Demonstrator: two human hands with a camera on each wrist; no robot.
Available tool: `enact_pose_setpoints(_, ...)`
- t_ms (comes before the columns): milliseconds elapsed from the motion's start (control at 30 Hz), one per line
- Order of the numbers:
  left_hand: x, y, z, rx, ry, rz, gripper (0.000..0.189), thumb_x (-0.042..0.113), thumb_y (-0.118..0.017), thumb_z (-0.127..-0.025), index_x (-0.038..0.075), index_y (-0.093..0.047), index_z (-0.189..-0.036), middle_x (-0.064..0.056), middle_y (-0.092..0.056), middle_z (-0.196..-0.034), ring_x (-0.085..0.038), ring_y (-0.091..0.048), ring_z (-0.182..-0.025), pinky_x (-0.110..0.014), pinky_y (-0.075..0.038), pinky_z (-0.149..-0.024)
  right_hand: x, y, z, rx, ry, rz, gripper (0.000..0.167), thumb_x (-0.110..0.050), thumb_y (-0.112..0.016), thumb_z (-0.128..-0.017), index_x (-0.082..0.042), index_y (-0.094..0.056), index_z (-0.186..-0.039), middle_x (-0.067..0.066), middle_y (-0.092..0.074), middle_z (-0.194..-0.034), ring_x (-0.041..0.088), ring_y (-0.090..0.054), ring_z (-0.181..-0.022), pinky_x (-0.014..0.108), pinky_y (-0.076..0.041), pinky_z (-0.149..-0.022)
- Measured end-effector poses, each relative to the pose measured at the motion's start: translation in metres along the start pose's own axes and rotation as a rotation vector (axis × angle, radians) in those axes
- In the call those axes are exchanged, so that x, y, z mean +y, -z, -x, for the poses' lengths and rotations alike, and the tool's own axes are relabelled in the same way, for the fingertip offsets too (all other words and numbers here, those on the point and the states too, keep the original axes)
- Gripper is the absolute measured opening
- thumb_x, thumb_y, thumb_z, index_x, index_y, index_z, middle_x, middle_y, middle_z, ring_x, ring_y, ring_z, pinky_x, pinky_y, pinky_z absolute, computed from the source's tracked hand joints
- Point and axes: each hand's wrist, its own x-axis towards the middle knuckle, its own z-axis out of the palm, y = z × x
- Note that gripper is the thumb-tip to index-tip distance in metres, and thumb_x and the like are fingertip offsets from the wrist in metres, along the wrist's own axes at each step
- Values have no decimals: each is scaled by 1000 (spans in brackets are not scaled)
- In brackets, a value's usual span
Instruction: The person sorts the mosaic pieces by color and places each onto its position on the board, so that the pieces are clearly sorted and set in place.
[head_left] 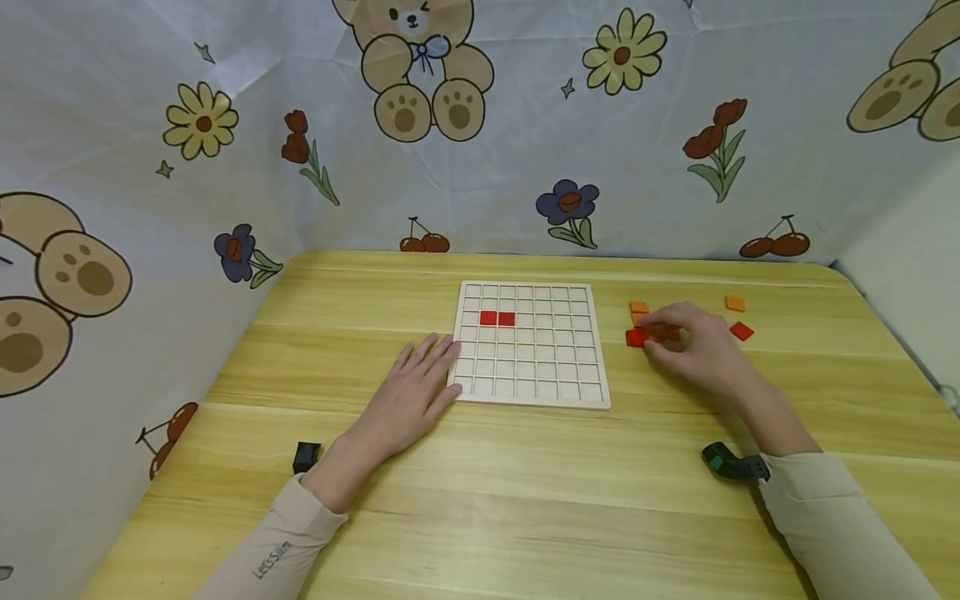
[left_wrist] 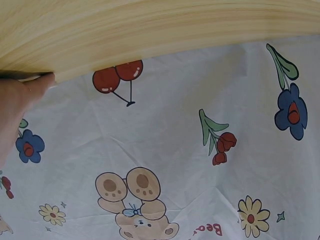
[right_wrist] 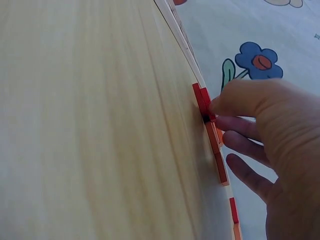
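Note:
A pale square grid board (head_left: 532, 362) lies on the table, with two red square tiles (head_left: 497, 318) side by side in its upper left cells. My left hand (head_left: 408, 400) lies palm down at the board's left edge, fingers straight and fingertips on the rim. To the right of the board, my right hand (head_left: 697, 346) pinches a red tile (right_wrist: 208, 104) between thumb and fingers, close over the table. Another red tile (right_wrist: 199, 97) lies right against it. Orange tiles (head_left: 638, 307) sit just behind these fingers, and the hand partly covers some of the group.
Farther right lie an orange tile (head_left: 735, 304) and a red tile (head_left: 742, 331). The wooden table (head_left: 525, 500) ends at a patterned cloth (head_left: 495, 183) at the back and left. Black wrist cameras (head_left: 731, 462) sit on both wrists.

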Motion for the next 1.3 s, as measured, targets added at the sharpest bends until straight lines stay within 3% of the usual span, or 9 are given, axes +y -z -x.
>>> enact_pose_setpoints(200,1,1,0,-3,1,4,63,41,-44,-113,10,-32,-166,-10,-32,-172,-33,-23,-162,-58,-16,-132,-1,0,0,-22,-4,10,31,-6,-86,-85,-10,-80,-115,9,-76,-108,29,-67,-104,49,-51,-90)
enact_pose_setpoints(633,2,1,0,-7,5,5,63,42,-44,-114,10,-33,-166,-9,-32,-172,-33,-23,-162,-58,-15,-132,-2,-1,-1,25,-1,10,27,-8,-87,-86,-11,-81,-112,8,-74,-106,24,-63,-97,46,-51,-84)
enact_pose_setpoints(900,0,-1,0,-8,4,-1,63,43,-42,-114,10,-31,-167,-9,-32,-172,-33,-22,-162,-57,-15,-132,-11,-4,-16,65,33,8,25,-7,-86,-87,-10,-81,-111,8,-75,-107,26,-67,-98,47,-55,-82)
enact_pose_setpoints(1167,-1,-1,0,-5,7,12,63,43,-42,-114,11,-32,-167,-9,-32,-172,-32,-22,-162,-58,-15,-132,-28,-10,-34,48,-10,-45,21,-8,-86,-88,-10,-81,-108,11,-76,-109,28,-64,-100,50,-51,-88)
enact_pose_setpoints(1300,-1,-1,-1,-9,6,7,63,43,-42,-114,11,-31,-167,-9,-32,-172,-32,-22,-163,-58,-14,-132,-36,-15,-44,47,29,-52,19,-7,-83,-89,-9,-81,-108,11,-77,-106,30,-64,-97,48,-50,-85)
